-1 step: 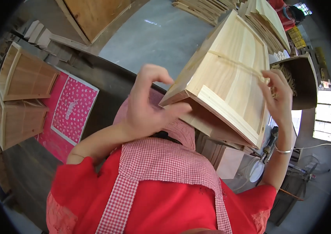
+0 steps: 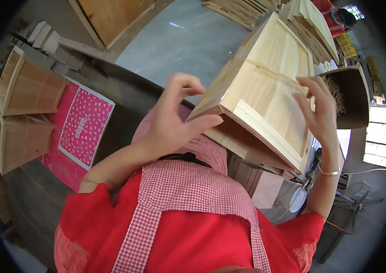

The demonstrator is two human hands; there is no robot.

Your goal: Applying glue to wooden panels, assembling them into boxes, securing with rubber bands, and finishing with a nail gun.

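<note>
A: Where is the pale wooden box (image 2: 270, 104)?
B: It is right of the middle of the scene, between the two hands, with its near end toward the person. Under the edge of its top there is a dark opening at this near end.

A: How is the left hand (image 2: 171, 120)?
B: It is at the left near corner of the box. Its thumb and its fingers are well apart, in a curved shape, and nothing is clamped between them. Whether the thumb touches the corner, I cannot tell.

A: And the right hand (image 2: 322, 109)?
B: It is over the right side of the box, with the fingers bent. A thin, yellowish band (image 2: 274, 70) goes across the top of the box and reaches toward its fingertips. The tips are blurred, so I cannot tell if they are clamped on the band. On this wrist there is a bracelet (image 2: 329, 172).

A: What is around them?
B: Beyond the box, at the far right, a stack of wooden panels (image 2: 311, 25) leans. Right of the hand there is an open carton (image 2: 355, 102) with bands inside. At the left, two more wooden boxes (image 2: 31, 93) are beside a pink patterned sheet (image 2: 86, 125). Nearest, the person wears a checked apron (image 2: 193, 179) over a red top.
</note>
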